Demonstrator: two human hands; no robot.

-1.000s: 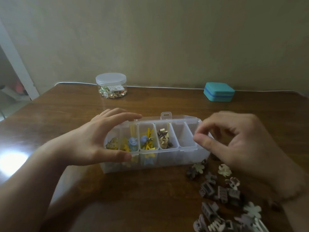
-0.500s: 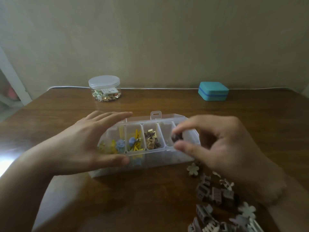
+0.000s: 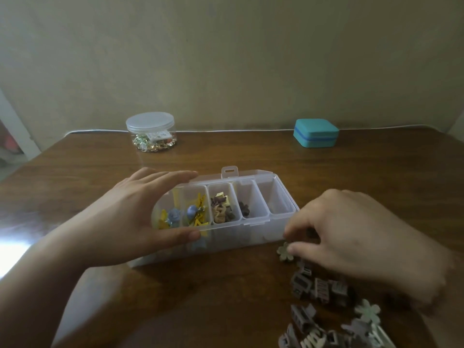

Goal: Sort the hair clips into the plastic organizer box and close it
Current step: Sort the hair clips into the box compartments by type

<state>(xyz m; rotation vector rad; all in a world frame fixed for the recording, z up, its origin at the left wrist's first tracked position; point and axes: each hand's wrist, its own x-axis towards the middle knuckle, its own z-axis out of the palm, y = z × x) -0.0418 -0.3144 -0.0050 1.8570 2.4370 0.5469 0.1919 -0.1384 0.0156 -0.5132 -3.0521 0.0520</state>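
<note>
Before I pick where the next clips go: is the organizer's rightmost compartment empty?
It looks empty: through the rightmost compartment of the organizer box only clear plastic shows, while its neighbour holds one dark clip.

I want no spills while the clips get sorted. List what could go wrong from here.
1. The left hand grips only one end of the organizer box; a nudge from the right hand, working close to the other end, might swing it.
2. The right fingertips pinch a small flower clip lightly; it could drop short of a compartment.
3. The loose clip pile lies under the right wrist and may scatter.
</note>
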